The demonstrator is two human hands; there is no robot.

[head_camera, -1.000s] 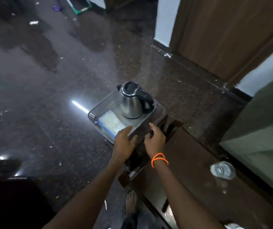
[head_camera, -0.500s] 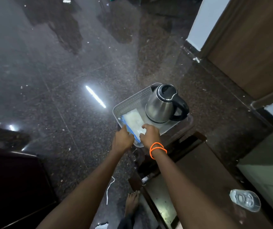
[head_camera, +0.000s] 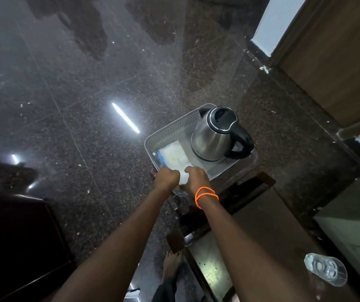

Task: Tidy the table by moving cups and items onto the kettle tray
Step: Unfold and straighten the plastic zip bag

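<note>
Both hands, left hand (head_camera: 166, 178) and right hand (head_camera: 196, 179), curl fingers over the clear plastic kettle tray (head_camera: 168, 132) rim at six o'clock; light, flexible, slippery, kettle-heavy (head_camera: 216, 136) at two o'clock.

Clear perforated tray (head_camera: 170, 129) on table corner, steel kettle (head_camera: 215, 136) upright inside, white packet (head_camera: 173, 154) beside it

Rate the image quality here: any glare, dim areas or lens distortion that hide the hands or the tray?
Head view: dim overall; a bright streak of lamp glare lies on the polished floor, clear of the tray. Wide-angle bending bows the door frame. The kettle reads sharp; the left hand and right hand at the tray's near edge are dark, so their grip is unclear.
</note>
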